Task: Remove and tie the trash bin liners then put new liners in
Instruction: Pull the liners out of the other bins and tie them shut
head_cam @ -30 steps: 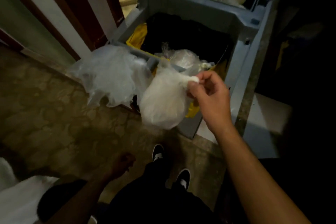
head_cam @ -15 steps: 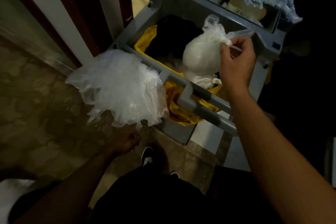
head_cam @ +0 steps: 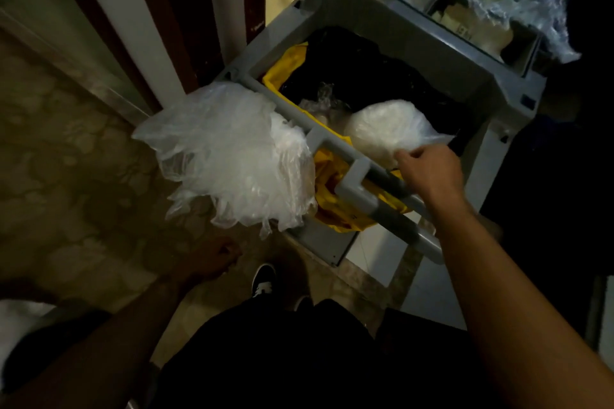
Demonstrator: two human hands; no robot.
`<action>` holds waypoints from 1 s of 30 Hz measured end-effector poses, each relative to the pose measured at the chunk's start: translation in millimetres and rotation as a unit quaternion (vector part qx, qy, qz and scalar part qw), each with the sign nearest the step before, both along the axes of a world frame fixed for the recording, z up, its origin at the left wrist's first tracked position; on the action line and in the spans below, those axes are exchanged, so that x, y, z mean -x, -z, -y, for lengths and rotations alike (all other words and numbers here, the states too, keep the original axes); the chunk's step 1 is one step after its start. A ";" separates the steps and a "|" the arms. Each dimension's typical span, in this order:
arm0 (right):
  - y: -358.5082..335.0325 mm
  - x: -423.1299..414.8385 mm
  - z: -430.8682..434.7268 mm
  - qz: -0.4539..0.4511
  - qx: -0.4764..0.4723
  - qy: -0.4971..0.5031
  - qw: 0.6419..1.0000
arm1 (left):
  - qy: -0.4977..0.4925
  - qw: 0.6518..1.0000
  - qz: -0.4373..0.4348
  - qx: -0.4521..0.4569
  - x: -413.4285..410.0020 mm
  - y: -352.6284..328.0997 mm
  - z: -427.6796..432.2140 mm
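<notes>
— How far along does the job look?
— One liner is out and knotted. The tied bag lies inside the yellow sack of the grey cart, on its near right side, against other rubbish. So removing and tying seem done for that one. No bin shows here, so fitting a new liner looks to be what is left
— Is there anything to fit?
— A bunch of clear liners hangs over the left end of the cart's near rail. I'd guess those are the fresh ones
— And the hands?
— Well apart. The right hand reaches over the rail, its fingertips at the near edge of the tied bag. Whether they pinch the plastic or merely touch it I cannot tell. The left hand hangs low over the floor, nearer and to the left. It looks loosely curled with nothing in it, as far as the dim light shows, just below the clear liners and well away from the tied bag
</notes>
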State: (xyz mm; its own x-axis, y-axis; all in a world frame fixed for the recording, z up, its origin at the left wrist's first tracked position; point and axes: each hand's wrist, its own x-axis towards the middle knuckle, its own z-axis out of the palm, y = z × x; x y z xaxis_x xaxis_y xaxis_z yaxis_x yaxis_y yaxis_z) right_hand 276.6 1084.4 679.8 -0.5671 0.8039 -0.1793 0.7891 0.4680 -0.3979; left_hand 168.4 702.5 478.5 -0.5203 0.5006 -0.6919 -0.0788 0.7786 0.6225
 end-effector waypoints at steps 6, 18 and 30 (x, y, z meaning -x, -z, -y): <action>-30.8 -1.1 36.8 -0.083 -0.024 -0.087 0.992 | -0.084 0.996 0.008 0.013 -39.9 -11.9 42.0; 71.1 -44.9 218.0 0.219 0.339 -0.425 0.810 | -0.363 0.928 0.029 0.078 -295.7 -41.2 155.4; 97.7 -168.9 495.5 0.331 0.324 -0.675 0.575 | -0.693 0.704 0.088 0.123 -592.5 -32.9 206.2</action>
State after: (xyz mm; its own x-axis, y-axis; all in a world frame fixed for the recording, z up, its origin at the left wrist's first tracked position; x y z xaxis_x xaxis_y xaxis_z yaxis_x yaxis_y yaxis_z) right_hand 445.6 588.9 582.2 -0.2314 -0.6454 -0.7279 -0.0392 0.7538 -0.6559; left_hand 760.9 496.3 511.4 -0.2865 -0.5518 -0.7832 -0.9289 -0.0400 0.3681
